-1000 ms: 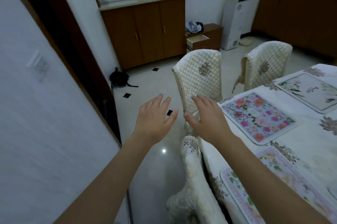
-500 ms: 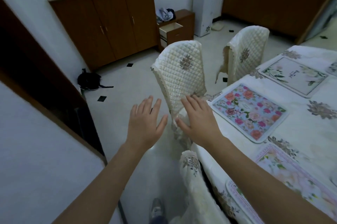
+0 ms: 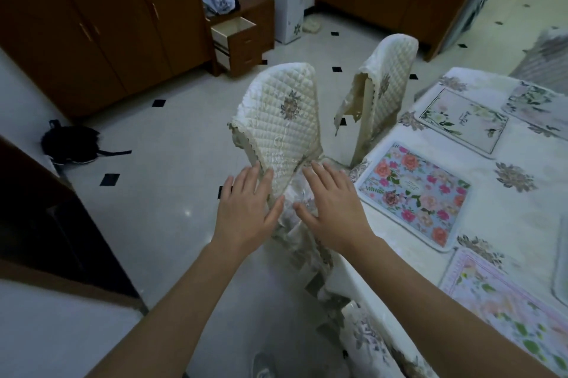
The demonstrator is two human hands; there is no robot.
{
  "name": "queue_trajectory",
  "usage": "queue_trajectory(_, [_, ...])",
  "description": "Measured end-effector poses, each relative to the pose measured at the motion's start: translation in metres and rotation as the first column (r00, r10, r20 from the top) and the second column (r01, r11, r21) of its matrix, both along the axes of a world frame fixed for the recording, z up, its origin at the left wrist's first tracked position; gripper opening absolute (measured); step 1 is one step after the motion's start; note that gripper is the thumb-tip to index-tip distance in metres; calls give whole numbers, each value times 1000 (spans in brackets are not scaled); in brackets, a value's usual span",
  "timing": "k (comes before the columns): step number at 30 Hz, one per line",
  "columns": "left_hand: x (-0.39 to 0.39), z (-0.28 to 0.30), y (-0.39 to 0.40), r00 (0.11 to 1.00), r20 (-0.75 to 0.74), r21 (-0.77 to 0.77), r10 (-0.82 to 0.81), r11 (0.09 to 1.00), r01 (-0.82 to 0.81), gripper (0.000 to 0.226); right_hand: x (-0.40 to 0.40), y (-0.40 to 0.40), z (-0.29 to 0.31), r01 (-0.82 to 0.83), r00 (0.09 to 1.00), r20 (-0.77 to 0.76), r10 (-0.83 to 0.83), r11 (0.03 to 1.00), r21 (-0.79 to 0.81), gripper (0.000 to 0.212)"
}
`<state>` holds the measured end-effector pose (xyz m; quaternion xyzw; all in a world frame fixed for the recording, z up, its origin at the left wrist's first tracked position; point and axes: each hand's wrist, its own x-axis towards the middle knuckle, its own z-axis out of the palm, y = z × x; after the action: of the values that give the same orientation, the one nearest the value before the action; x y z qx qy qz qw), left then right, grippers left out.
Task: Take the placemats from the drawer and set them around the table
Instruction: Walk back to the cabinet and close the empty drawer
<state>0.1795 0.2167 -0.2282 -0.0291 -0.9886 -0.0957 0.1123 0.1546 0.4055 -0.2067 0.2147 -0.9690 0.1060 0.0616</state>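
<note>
Placemats lay on the table (image 3: 507,224) to the person's right: a blue one with pink roses (image 3: 415,193) nearest the hands, a white one with green leaves (image 3: 461,122) beyond it, a pale pink-bordered one (image 3: 504,307) closer to the body, and the edge of another further off at the far side. The left hand (image 3: 246,211) and the right hand (image 3: 332,208) were both stretched forward with fingers straight and spread, holding nothing, in front of the lower part of the quilted chair cover (image 3: 282,125); whether they touched the fabric could not be told. The blue placemat lay just to the right of the right hand, its long axis running away and to the right along the table edge, so the right hand was the nearer one to it. The open drawer (image 3: 233,28) stood well apart, straight ahead past the chair and slightly left, nearer the left hand's side. If more mats remained in it, which could not be seen, the next move would probably be a walk toward it.
</note>
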Motion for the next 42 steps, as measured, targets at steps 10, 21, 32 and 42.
queue_trajectory(10, [-18,33,-46,991,49,-122,125,985,-119,66,-41,-45,6,-83,997,-16,82,989,-124,70])
queue_trajectory(21, [-14,57,-138,931,107,-243,349,917,-316,74,-73,-154,6,-283,956,17,294,934,-220,69])
queue_trajectory(32, [-93,50,-282,914,84,-47,397,918,-395,80,-159,-298,23,-310,946,69,318,944,-110,70])
queue_trajectory(42, [-185,52,-360,922,138,-47,363,932,-360,75,-247,-383,25,-285,953,85,292,955,-82,69])
